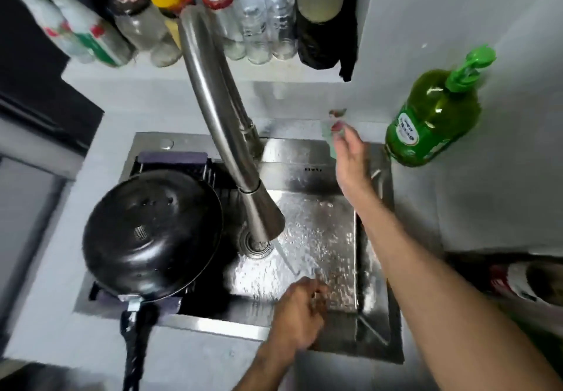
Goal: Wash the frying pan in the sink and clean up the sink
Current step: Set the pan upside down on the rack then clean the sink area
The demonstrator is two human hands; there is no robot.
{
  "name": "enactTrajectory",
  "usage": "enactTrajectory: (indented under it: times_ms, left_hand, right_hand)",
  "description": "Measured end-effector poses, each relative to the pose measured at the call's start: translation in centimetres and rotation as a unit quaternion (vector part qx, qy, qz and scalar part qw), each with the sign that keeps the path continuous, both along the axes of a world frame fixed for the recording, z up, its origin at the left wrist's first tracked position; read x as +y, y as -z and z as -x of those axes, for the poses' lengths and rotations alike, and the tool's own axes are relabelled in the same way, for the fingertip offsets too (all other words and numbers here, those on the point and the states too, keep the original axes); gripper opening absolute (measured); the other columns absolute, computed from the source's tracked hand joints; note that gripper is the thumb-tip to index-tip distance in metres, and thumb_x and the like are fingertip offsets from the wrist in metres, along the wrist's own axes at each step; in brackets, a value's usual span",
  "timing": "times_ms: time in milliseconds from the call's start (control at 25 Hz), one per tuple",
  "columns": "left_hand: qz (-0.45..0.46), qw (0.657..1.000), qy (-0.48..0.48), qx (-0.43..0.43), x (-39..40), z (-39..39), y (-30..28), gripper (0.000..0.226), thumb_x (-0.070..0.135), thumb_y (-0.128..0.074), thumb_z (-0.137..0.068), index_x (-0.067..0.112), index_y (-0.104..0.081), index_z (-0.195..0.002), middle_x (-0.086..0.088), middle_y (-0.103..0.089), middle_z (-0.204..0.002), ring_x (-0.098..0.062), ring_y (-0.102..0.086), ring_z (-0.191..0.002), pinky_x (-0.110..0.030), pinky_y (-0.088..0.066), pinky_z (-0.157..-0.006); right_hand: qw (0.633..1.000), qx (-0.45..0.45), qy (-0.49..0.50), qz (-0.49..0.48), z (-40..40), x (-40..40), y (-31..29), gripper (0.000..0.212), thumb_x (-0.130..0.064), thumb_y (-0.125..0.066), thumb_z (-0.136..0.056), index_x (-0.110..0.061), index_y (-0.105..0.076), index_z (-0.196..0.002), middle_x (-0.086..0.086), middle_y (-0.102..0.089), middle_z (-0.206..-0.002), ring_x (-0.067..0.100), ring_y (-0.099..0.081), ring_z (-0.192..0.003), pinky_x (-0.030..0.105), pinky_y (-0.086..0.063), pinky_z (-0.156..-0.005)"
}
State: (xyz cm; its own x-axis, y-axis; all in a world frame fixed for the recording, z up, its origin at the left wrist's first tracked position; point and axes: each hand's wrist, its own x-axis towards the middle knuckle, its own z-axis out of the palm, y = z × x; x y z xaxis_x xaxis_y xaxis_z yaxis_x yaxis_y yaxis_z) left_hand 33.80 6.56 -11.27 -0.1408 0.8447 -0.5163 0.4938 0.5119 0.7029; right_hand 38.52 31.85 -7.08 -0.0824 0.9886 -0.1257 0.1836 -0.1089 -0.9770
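The right hand reaches to the back rim of the sink, its fingers pinching a small pale green thing. The left hand has curled fingers under the tap water. The frying pan lies upside down on the sink's left side.

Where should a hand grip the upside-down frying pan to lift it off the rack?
Probably by the handle. The frying pan lies bottom-up on the rack over the left of the sink, its domed base smooth and offering no grip. The dark handle sticks out over the near rim toward the person, so come from the near side, likely with the left hand, which is closer.
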Motion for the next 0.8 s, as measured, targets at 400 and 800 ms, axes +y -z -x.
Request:
enactTrajectory:
  times_ms: [400, 800]
  left_hand:
    - [-0.049, 0.926, 0.342, 0.150, -5.2, 3.3, 4.1, 0.042, 0.062, -0.049, -0.081, 0.032, -0.066, -0.104, 0.011, -0.067, -0.105, -0.013, -0.060, -0.095, -0.019, -0.047, -0.080]
    - [-0.052, 0.902, 0.388, 0.183, -4.3, 3.1, 5.2, 0.043, 0.078, -0.051, -0.066, 0.043, -0.065, -0.086, 0.023, -0.060, -0.078, 0.006, -0.057, -0.069, -0.011, -0.046, -0.056]
  right_hand:
    - [0.754, -0.507, -0.393, -0.141, 9.5, 2.0, 8.5, 0.067, -0.021, -0.036, -0.100, -0.007, -0.008, -0.159, 0.011, -0.001, -0.168, 0.028, -0.002, -0.155, 0.042, -0.004, -0.124]
    - [0.782, -0.514, -0.350, -0.040, 6.0, 5.4, 8.7, 0.061, -0.040, -0.016, -0.105, -0.024, 0.007, -0.159, -0.006, 0.018, -0.166, 0.015, 0.015, -0.153, 0.041, 0.011, -0.122]
